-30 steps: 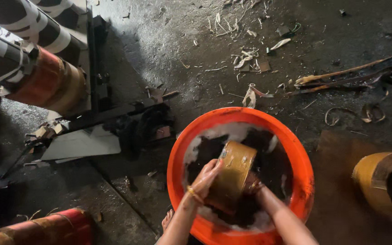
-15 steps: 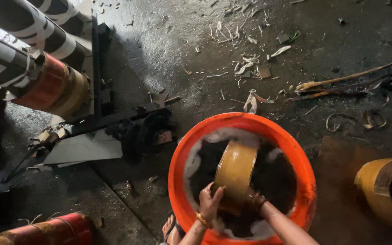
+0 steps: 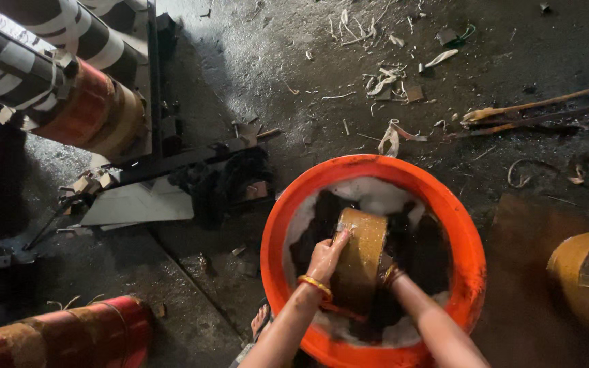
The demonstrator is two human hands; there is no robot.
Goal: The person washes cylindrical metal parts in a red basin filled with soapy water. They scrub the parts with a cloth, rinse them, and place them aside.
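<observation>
A round orange tub [image 3: 472, 238] sits on the dark floor, holding dark liquid and white foam. A yellow-brown cylindrical can [image 3: 364, 253] stands on edge inside it, partly in the liquid. My left hand [image 3: 326, 255] presses flat against the can's left side, a gold bangle on the wrist. My right hand [image 3: 388, 274] grips the can's right side and is mostly hidden behind it; only the wrist with a bangle shows. My bare foot [image 3: 262, 319] rests by the tub's left rim.
A machine with black-and-white striped rollers [image 3: 28, 54] and a red-brown roller [image 3: 90, 112] fills the left. A red roll [image 3: 69, 337] lies at bottom left. Another yellow can [image 3: 584, 279] sits at right. Scraps, strips and sticks [image 3: 512, 112] litter the floor behind.
The can has been turned and lowered in the tub. Both my hands have shifted with it, the left hand now flat on its side.
</observation>
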